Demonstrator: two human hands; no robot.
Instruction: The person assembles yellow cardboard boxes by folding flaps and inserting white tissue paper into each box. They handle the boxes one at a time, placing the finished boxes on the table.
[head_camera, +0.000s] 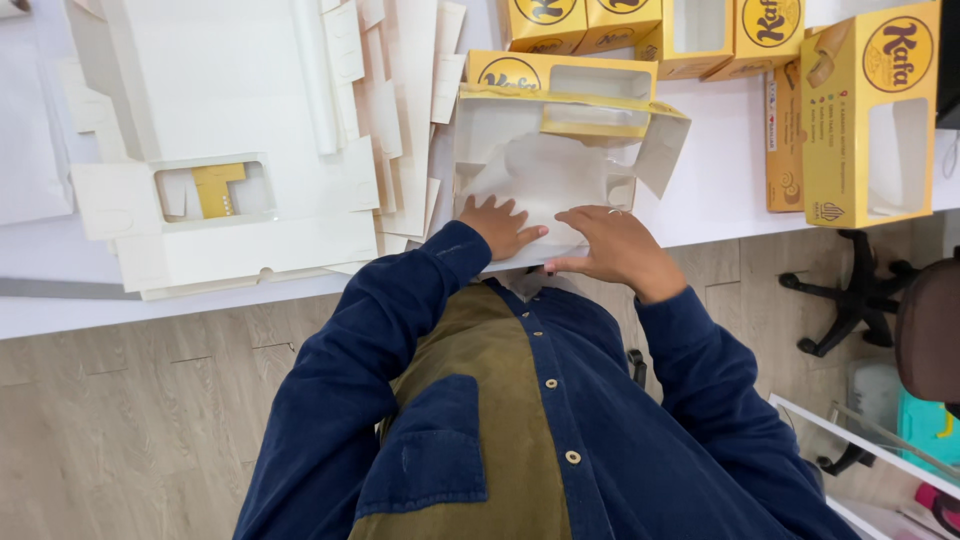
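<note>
A half-folded box (560, 160) is pressed flat-handed, nothing clamped, by the left hand (500, 225) and right hand (615, 245), finished boxes (860, 120) beside it, flat blanks (240, 150) left unfolded.

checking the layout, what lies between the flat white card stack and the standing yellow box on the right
In the head view, the half-folded carton lies between the white card stack and the standing yellow box, with both hands, left and right, pressing on it.
</note>
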